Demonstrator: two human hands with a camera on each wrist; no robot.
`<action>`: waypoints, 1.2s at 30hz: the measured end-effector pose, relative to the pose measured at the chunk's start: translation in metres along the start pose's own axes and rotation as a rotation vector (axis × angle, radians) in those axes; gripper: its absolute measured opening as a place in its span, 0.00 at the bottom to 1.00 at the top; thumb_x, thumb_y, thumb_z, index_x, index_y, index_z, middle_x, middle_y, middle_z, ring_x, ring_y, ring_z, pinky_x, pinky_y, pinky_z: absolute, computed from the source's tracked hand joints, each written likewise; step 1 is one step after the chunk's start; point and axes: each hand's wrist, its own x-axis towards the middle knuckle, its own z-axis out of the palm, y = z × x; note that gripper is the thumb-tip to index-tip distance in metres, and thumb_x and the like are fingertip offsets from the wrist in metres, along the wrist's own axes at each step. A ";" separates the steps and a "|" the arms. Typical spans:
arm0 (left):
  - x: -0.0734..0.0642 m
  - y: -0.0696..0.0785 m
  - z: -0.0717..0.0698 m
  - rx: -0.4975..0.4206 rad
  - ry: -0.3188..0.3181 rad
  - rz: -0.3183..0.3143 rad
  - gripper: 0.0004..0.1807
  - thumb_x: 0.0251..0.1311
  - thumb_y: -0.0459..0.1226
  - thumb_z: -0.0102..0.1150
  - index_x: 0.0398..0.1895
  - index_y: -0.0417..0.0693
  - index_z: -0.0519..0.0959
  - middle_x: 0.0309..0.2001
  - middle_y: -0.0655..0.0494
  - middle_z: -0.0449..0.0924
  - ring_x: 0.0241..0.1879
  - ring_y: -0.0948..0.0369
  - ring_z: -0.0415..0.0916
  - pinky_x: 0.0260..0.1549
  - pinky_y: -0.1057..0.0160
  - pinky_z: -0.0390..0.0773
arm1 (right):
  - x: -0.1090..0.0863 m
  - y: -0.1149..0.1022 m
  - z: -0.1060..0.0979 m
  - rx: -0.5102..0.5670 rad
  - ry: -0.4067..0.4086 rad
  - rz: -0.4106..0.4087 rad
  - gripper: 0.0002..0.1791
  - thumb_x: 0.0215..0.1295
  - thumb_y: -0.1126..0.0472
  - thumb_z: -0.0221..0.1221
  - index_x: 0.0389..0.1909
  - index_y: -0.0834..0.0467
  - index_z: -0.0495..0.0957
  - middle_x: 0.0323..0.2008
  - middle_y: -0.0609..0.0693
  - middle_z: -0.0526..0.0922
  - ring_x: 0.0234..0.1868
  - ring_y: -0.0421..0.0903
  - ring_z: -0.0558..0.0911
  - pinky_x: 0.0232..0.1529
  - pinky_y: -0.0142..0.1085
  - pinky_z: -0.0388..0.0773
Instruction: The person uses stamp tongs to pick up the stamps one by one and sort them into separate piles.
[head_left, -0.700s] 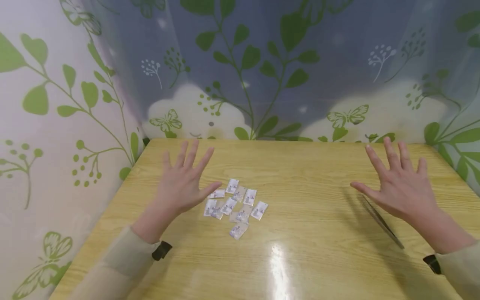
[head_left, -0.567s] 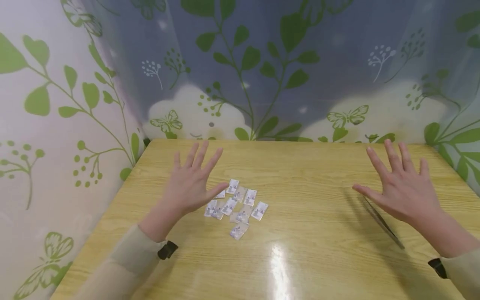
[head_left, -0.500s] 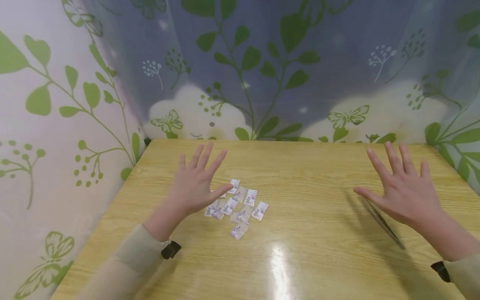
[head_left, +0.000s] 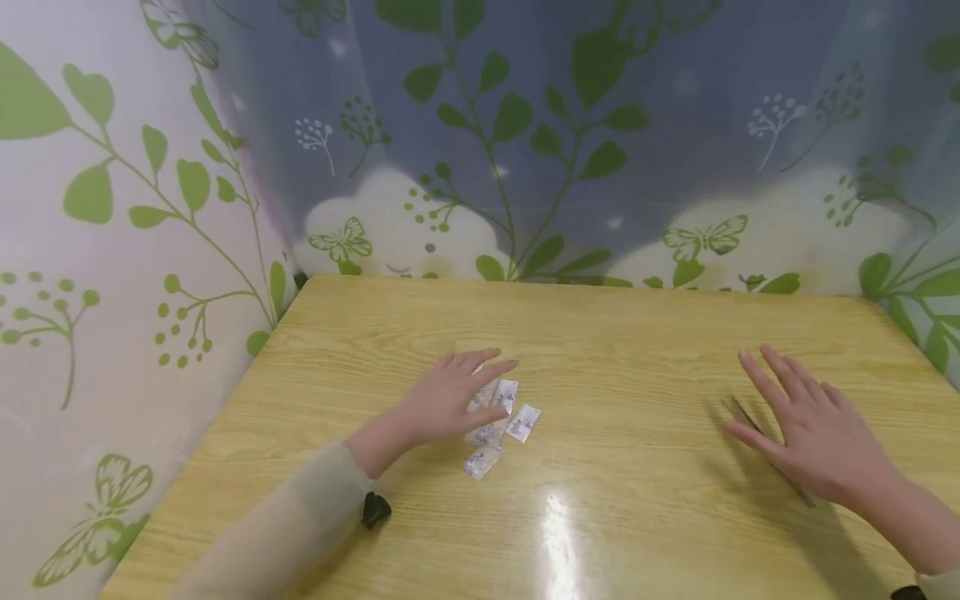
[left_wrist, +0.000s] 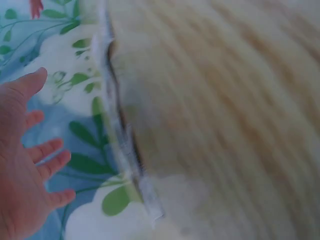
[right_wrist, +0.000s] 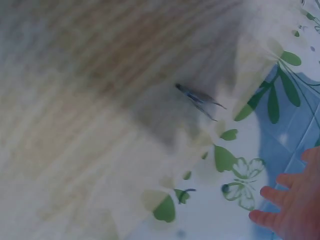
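Several small flat pieces with a whitish and purple print (head_left: 524,422), which look like little cards or packets, lie in a loose group left of the table's middle. My left hand (head_left: 442,404) hovers over the group, fingers extended and thumb apart, and hides part of it. In the left wrist view the pieces (left_wrist: 117,110) appear as a thin row, apart from the hand (left_wrist: 25,160). A pair of slim metal tweezers (right_wrist: 195,100) lies on the table at the right. Above it my right hand (head_left: 832,442) is spread and holds nothing, covering part of the tweezers in the head view.
The wood-grain table (head_left: 615,350) has a bright light reflection near its front. Behind it hangs a patterned curtain (head_left: 540,125) with leaves and butterflies, and another patterned panel (head_left: 135,275) stands along the left side.
My left hand has moved right and down over the printed pieces, covering several of them. My right hand has lowered towards the tweezers. The pieces and tweezers lie where they were.
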 end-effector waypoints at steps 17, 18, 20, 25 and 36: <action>0.030 -0.002 0.021 -0.213 -0.206 0.057 0.12 0.63 0.42 0.62 0.50 0.54 0.82 0.41 0.62 0.76 0.44 0.64 0.74 0.44 0.66 0.75 | -0.011 0.036 0.014 0.282 -0.239 0.122 0.51 0.67 0.43 0.58 0.77 0.56 0.37 0.68 0.75 0.52 0.58 0.80 0.61 0.41 0.72 0.65; 0.031 -0.003 0.021 -0.207 -0.207 0.055 0.12 0.63 0.42 0.62 0.49 0.55 0.82 0.41 0.63 0.76 0.43 0.64 0.74 0.43 0.66 0.75 | -0.011 0.038 0.015 0.290 -0.247 0.128 0.51 0.66 0.43 0.59 0.77 0.56 0.38 0.67 0.75 0.53 0.57 0.80 0.62 0.41 0.72 0.65; 0.033 -0.003 0.023 -0.202 -0.213 0.048 0.12 0.62 0.44 0.64 0.48 0.55 0.82 0.40 0.63 0.75 0.43 0.64 0.74 0.42 0.65 0.74 | -0.013 0.041 0.018 0.299 -0.253 0.125 0.52 0.64 0.43 0.61 0.77 0.59 0.40 0.66 0.76 0.55 0.57 0.80 0.62 0.40 0.72 0.65; 0.033 -0.004 0.024 -0.204 -0.211 0.032 0.12 0.61 0.44 0.65 0.47 0.57 0.83 0.39 0.64 0.74 0.42 0.64 0.72 0.42 0.65 0.74 | -0.013 0.046 0.025 0.313 -0.231 0.091 0.51 0.59 0.44 0.66 0.72 0.67 0.52 0.63 0.76 0.59 0.59 0.77 0.62 0.46 0.72 0.63; 0.034 -0.002 0.023 -0.217 -0.220 0.017 0.12 0.60 0.44 0.66 0.46 0.56 0.82 0.39 0.64 0.75 0.42 0.64 0.72 0.42 0.65 0.73 | -0.016 0.049 0.034 0.245 -0.084 -0.004 0.36 0.52 0.50 0.72 0.58 0.66 0.73 0.47 0.63 0.74 0.44 0.60 0.76 0.36 0.53 0.75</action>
